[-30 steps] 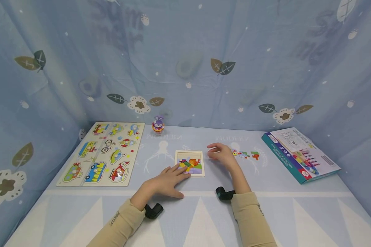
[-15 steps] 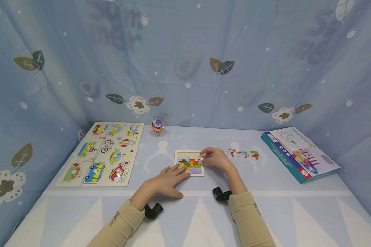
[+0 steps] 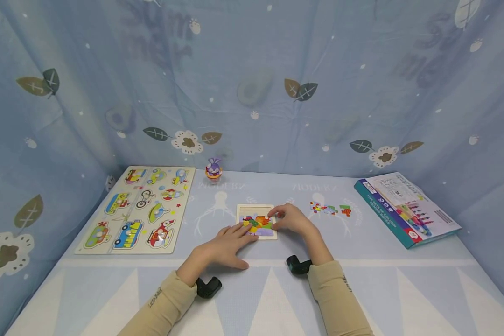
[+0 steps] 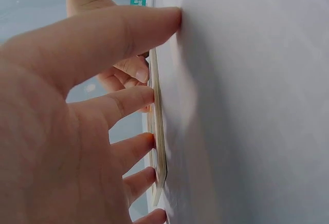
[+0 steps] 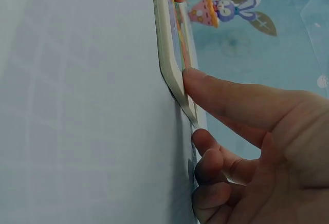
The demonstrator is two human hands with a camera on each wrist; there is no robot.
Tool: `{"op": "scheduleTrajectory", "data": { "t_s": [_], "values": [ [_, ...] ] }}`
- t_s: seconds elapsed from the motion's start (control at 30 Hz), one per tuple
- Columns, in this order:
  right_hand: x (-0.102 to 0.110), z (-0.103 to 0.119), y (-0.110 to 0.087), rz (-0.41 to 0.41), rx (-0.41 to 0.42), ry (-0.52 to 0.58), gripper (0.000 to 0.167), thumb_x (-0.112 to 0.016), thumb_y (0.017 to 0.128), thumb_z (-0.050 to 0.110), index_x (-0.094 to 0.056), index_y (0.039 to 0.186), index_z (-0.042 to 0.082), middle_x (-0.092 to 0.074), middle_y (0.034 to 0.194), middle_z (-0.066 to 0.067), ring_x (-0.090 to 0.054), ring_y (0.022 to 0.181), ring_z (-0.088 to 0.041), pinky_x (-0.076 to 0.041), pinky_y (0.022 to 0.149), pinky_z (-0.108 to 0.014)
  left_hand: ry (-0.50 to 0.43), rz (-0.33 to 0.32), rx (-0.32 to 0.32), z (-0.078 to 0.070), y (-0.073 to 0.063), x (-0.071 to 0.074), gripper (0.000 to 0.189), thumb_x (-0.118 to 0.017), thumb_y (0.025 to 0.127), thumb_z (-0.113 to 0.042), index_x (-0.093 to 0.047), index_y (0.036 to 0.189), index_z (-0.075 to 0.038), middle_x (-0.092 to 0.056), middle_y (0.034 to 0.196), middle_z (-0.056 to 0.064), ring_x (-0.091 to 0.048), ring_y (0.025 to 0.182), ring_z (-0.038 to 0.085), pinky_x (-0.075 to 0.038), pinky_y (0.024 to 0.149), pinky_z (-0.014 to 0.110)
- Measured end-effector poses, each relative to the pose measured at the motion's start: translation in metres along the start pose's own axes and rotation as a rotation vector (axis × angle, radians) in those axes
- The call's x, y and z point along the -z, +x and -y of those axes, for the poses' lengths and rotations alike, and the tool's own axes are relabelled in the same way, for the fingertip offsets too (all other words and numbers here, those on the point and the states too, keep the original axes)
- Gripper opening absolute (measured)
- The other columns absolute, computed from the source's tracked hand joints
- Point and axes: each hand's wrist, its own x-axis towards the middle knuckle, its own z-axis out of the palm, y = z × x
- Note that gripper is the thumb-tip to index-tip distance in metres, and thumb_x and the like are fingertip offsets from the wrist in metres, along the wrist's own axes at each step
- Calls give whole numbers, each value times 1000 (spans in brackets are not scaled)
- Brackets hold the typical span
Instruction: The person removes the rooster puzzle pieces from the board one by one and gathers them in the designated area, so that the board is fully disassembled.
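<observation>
A small square wooden tray puzzle (image 3: 240, 215) with a colourful picture lies in the middle of the table. My left hand (image 3: 228, 247) is spread flat, its fingertips resting on the puzzle's lower left part and its thumb on the table. My right hand (image 3: 295, 220) is at the tray's right side, thumb and index finger bent over the pieces there. In the right wrist view the thumb (image 5: 221, 93) touches the puzzle near a corner, while the other fingers curl beside the tray. I cannot tell whether a piece is pinched, as the fingers hide that spot.
Loose jigsaw pieces (image 3: 330, 210) lie right of the tray. A teal-edged box (image 3: 407, 210) stands farther right. At the left lies a vehicle peg puzzle board (image 3: 140, 212). A purple rabbit toy (image 3: 213, 170) stands near the back curtain (image 3: 252, 121).
My right hand has moved left from beside the loose pieces onto the tray's right side, uncovering those pieces. My left hand has stayed in place on the puzzle.
</observation>
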Motion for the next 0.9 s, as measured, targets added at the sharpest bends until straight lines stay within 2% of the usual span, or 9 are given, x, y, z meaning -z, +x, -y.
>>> {"op": "scheduleTrajectory", "data": {
  "t_s": [0.2,0.47,0.9],
  "values": [
    [0,4,0,-14,30,32,27,-77,70,5,-64,92,12,-57,92,-7,-50,83,-21,-41,69,-33,-3,-8,-8,1,0,0,68,-65,81,-39,-40,141,-18,-19,153,10,-10,140,34,-11,108,56],
    [0,5,0,-7,35,173,10,-67,80,4,-60,86,7,-59,82,-4,-51,73,-16,-44,64,-25,-10,-17,-9,0,0,-1,67,-66,81,-37,-41,140,-18,-20,152,11,-10,140,34,-12,108,56],
    [6,2,-1,-86,-5,201,15,-65,82,4,-63,96,5,-61,85,-6,-53,73,-15,-44,61,-25,-6,-18,-5,0,1,-1,67,-66,81,-37,-41,139,-18,-21,152,11,-11,140,34,-13,107,55]
  ]
}}
